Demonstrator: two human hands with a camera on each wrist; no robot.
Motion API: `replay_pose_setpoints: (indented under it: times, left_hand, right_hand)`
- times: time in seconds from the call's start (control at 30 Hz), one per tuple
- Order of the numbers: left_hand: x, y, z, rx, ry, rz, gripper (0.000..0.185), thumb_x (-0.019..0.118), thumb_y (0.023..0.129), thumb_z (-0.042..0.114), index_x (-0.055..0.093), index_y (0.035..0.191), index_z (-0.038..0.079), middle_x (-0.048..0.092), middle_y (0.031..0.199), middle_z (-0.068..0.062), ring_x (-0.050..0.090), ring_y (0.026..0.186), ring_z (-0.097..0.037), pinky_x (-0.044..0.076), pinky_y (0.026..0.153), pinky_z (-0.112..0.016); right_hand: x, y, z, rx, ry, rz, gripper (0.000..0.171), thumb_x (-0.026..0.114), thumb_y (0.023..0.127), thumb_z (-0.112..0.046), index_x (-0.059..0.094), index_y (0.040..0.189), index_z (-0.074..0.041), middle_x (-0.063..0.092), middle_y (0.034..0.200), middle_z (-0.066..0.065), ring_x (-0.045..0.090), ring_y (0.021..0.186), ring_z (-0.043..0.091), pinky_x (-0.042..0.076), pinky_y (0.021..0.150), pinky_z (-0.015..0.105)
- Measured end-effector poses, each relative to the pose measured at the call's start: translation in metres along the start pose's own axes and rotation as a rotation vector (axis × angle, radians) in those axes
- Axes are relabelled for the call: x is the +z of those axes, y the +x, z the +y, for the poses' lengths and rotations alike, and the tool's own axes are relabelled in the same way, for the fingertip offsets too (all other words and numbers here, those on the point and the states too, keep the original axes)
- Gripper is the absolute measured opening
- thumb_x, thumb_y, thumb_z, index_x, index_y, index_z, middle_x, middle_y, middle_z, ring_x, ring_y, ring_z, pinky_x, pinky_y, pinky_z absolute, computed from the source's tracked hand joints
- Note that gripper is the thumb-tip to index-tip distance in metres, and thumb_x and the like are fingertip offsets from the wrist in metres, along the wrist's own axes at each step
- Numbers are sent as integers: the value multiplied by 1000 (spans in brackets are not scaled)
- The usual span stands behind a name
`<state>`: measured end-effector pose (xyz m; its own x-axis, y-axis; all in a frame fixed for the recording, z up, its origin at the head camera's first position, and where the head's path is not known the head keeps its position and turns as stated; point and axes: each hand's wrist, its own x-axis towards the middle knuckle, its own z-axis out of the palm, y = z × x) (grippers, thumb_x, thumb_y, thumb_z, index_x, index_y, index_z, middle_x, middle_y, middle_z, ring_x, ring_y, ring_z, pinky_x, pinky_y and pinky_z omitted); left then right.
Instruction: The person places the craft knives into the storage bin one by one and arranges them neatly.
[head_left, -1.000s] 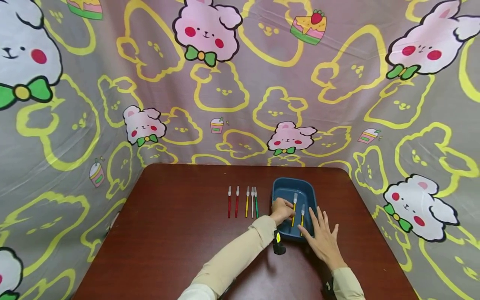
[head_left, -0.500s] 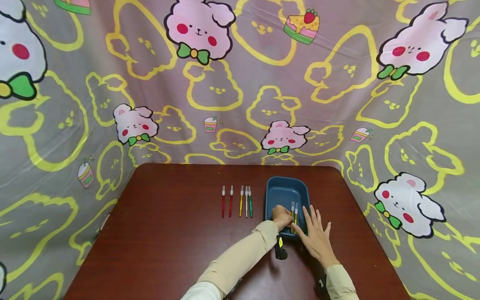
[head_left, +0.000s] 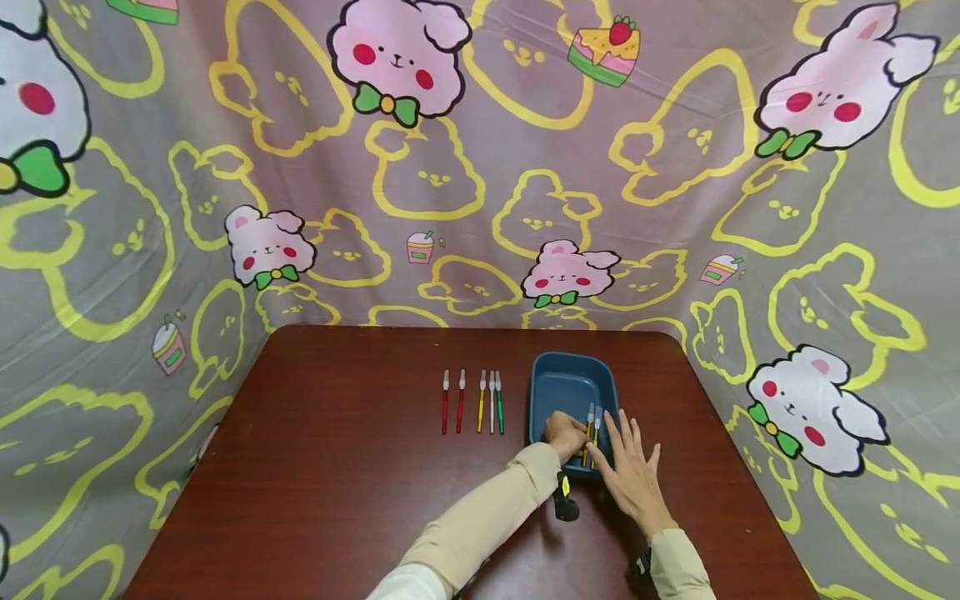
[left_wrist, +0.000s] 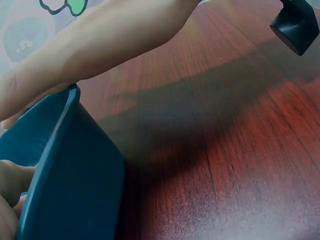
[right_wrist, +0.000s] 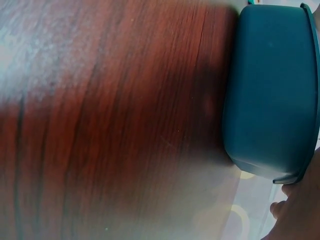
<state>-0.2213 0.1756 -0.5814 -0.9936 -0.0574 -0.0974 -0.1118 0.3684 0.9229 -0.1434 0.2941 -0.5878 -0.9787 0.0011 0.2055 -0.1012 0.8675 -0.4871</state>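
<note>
In the head view, my left hand [head_left: 564, 437] reaches into a blue tray [head_left: 561, 393], its curled fingers pinching a slim yellow pen [head_left: 589, 417] with a clear cap. Right beside that one, a second yellow capped pen [head_left: 597, 419] lies nearly parallel along the tray's right side. My right hand [head_left: 633, 475] has its fingers spread over the tray's right rim, with the thumb near the pens' lower ends. The left wrist view shows the tray's outer wall [left_wrist: 75, 175] and part of my left hand [left_wrist: 12, 185]; the pens are hidden there.
Left of the tray, several capped pens lie upright in a row on the brown table [head_left: 360, 467]: two red pens [head_left: 445, 408], a yellow pen [head_left: 481, 408], a white pen [head_left: 492, 408] and a green pen [head_left: 500, 408]. Patterned cloth [head_left: 450, 183] surrounds the table.
My left hand has lowered its yellow pen toward the tray's near end and brought it right against the other one. Both pens shift slightly right. The right hand stays over the rim.
</note>
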Motion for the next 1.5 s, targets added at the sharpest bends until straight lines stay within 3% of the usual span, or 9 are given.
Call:
replay_pose_setpoints:
  times: [0.3,0.5,0.7,0.8,0.97,1.13,1.27,1.5]
  left_hand:
    - [3,0,-2,-14,-32,15,15,85,69,-16,79,71,-3,66,52,-2,61,37,-13,48,36,-20]
    - [-3,1,2,-39,-48,-45,14,86,71,-15,81,76,-3,67,54,-3,66,42,-17,54,41,-26]
    - [-16,6,4,28,26,-38,17,90,68,-10,82,79,-1,67,52,-2,68,43,-18,48,40,-19]
    - [-20,13,2,45,-4,-49,18,91,68,-9,82,82,-1,66,50,-1,69,44,-19,50,42,-21]
    - [-41,15,11,27,-74,-126,18,90,73,-4,83,90,0,68,54,1,68,47,-13,60,53,-30]
    - [-71,8,26,-5,-261,-223,16,81,83,-10,80,99,-7,77,75,-12,78,67,-27,65,70,-44]
    - [-87,7,27,-19,-337,-246,16,78,87,-12,78,103,-9,78,84,-18,79,79,-35,65,71,-40]
    - [-107,11,21,-20,-371,-230,21,76,87,-13,75,108,-12,78,86,-19,79,84,-37,65,75,-42]
  right_hand:
    - [0,-1,-2,-5,-9,5,73,52,109,-49,33,165,-6,21,171,28,17,155,55,6,109,88]
    - [-2,-1,-1,8,-9,-12,73,51,109,-48,30,167,-8,19,172,27,15,156,54,3,110,87]
    - [-3,-1,-3,12,-4,-32,74,51,109,-48,29,166,-6,17,173,26,13,156,53,2,110,87]
    - [-4,-2,-3,12,6,-30,74,52,109,-47,30,166,-5,16,173,26,13,156,54,2,110,88]
    - [-4,-2,-3,5,8,-18,74,53,109,-48,30,166,-6,15,173,25,15,155,55,3,109,88]
    - [-4,-1,-3,7,11,-31,75,52,109,-50,29,166,-7,15,173,25,13,156,55,2,109,88]
    - [-5,-1,-2,15,13,-32,76,52,108,-51,28,167,-8,15,173,26,13,155,55,3,109,88]
    - [-4,0,-1,15,4,-45,77,53,108,-51,27,167,-9,15,173,27,12,155,55,2,110,88]
